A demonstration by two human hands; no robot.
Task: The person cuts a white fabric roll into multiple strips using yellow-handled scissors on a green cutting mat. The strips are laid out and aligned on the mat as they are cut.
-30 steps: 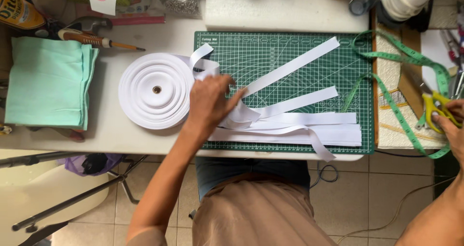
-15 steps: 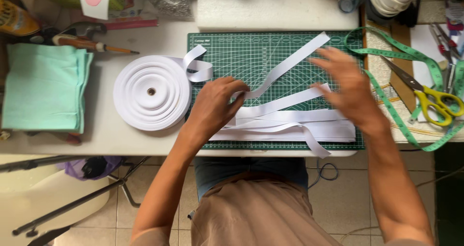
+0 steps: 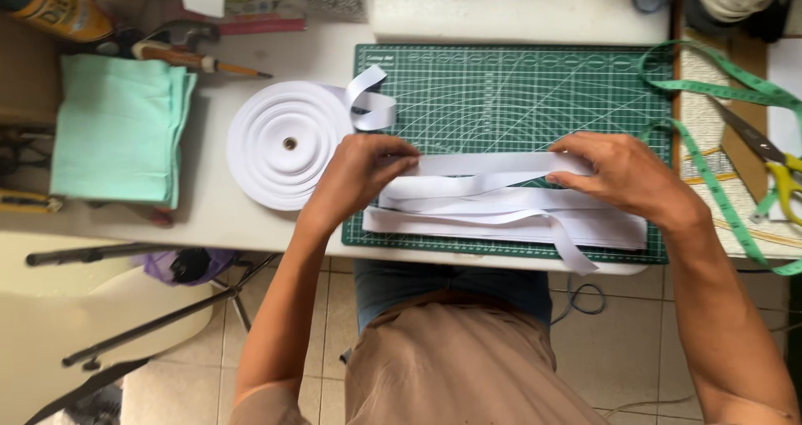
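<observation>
Head view, looking down: the left hand point(image 3: 363, 174) pinches one end of a white strip point(image 3: 493, 164), and the right hand point(image 3: 614, 174) grips the other end, fingers curled. The strip lies across more strips point(image 3: 501, 216) at centre frame on a green mat point(image 3: 518, 91). A roll point(image 3: 284, 145) sits at left. Scissors point(image 3: 773, 162) are cut off at the right edge.

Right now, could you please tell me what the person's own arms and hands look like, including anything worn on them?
Both arms are bare along all that shows, with no sleeves over the forearms or upper arms. The left hand and the right hand are bare as well: no gloves, and no watch or bracelet shows at either wrist. I can make out no rings on the fingers in view.
</observation>
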